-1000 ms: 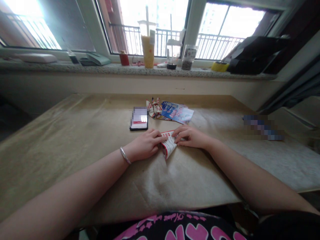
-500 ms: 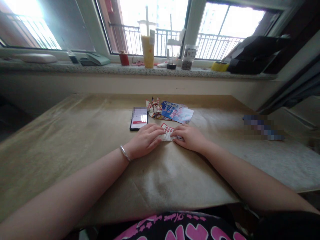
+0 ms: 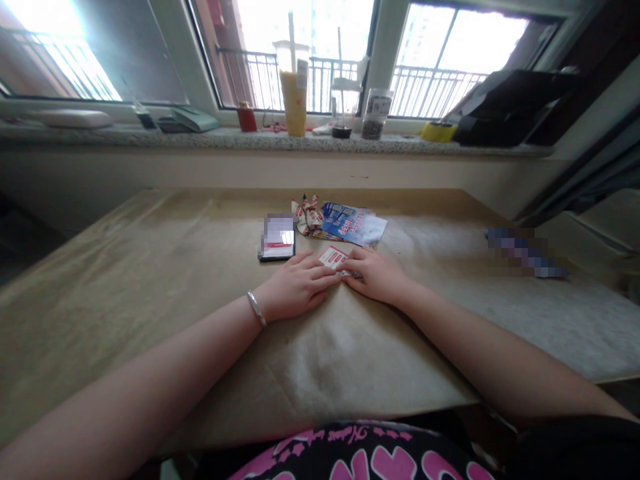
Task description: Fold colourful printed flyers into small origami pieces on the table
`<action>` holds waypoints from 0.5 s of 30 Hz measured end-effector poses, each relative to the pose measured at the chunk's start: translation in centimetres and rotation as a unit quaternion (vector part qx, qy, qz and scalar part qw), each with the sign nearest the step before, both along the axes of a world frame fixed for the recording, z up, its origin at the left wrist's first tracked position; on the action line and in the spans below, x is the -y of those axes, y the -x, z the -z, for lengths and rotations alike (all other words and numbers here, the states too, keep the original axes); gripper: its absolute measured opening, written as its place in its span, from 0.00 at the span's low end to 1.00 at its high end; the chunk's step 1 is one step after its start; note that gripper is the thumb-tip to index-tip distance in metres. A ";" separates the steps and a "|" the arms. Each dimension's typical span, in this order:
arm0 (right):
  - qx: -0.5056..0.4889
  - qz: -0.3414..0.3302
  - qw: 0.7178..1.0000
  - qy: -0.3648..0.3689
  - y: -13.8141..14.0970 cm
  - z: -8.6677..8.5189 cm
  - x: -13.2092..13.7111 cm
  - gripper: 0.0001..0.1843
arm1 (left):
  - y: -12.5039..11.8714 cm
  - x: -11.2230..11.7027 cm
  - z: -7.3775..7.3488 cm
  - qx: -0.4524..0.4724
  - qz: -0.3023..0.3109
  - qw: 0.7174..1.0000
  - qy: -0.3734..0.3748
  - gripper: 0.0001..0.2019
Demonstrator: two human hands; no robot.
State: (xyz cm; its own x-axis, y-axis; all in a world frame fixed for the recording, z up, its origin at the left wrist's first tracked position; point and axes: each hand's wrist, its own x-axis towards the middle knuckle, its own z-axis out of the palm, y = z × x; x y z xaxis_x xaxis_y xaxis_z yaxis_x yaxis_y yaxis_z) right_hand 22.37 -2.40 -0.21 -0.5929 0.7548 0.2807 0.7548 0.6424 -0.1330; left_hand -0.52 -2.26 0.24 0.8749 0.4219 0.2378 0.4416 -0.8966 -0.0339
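A small red-and-white printed paper (image 3: 333,257) lies flat on the brown table (image 3: 150,280), mostly covered by my fingers. My left hand (image 3: 295,290), with a silver bracelet at the wrist, lies flat with fingers pressing on the paper's left side. My right hand (image 3: 376,275) presses down on its right side, fingertips meeting the left hand's. Only the paper's far corner shows.
Just beyond the hands lie a phone (image 3: 278,239), several folded paper pieces (image 3: 307,215) and blue printed leaflets (image 3: 353,225). A blurred object (image 3: 525,252) rests at the right. The window sill holds a yellow drink cup (image 3: 294,100), jars and a black device (image 3: 505,110).
The paper, raised and folded between my fingers a second ago, now lies flat on the table. Both hands have moved slightly away from me and press it down.
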 end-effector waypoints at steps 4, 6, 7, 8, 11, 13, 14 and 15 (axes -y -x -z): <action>0.002 0.010 1.000 0.008 0.1 -0.1 0.1 0.14 | -0.3 0.2 0.1 0.000 -0.010 1.000 0.000 0.20; 0.001 0.010 1.000 0.011 0.1 -0.1 0.1 0.14 | -0.4 0.3 0.1 -0.001 -0.018 1.000 -0.002 0.20; 0.001 0.009 1.000 0.012 0.1 -0.1 0.1 0.14 | -0.4 0.4 0.1 -0.003 -0.019 1.000 -0.004 0.20; 0.003 0.009 1.000 0.013 0.1 -0.1 0.1 0.14 | -0.5 0.4 0.0 -0.005 -0.019 1.000 -0.005 0.20; 0.005 0.007 1.000 0.012 0.1 -0.1 0.1 0.14 | -0.5 0.5 -0.1 -0.012 -0.017 1.000 -0.007 0.20; 0.003 0.006 1.000 0.010 0.0 -0.1 0.0 0.13 | -0.6 0.5 -0.1 -0.012 -0.024 1.000 -0.011 0.20; 0.002 0.004 1.000 0.008 0.0 0.0 0.0 0.13 | -0.6 0.5 -0.1 -0.011 -0.028 0.999 -0.013 0.20; 0.001 0.003 1.000 0.006 0.0 0.0 0.0 0.13 | -0.6 0.6 0.0 -0.009 -0.031 0.999 -0.014 0.20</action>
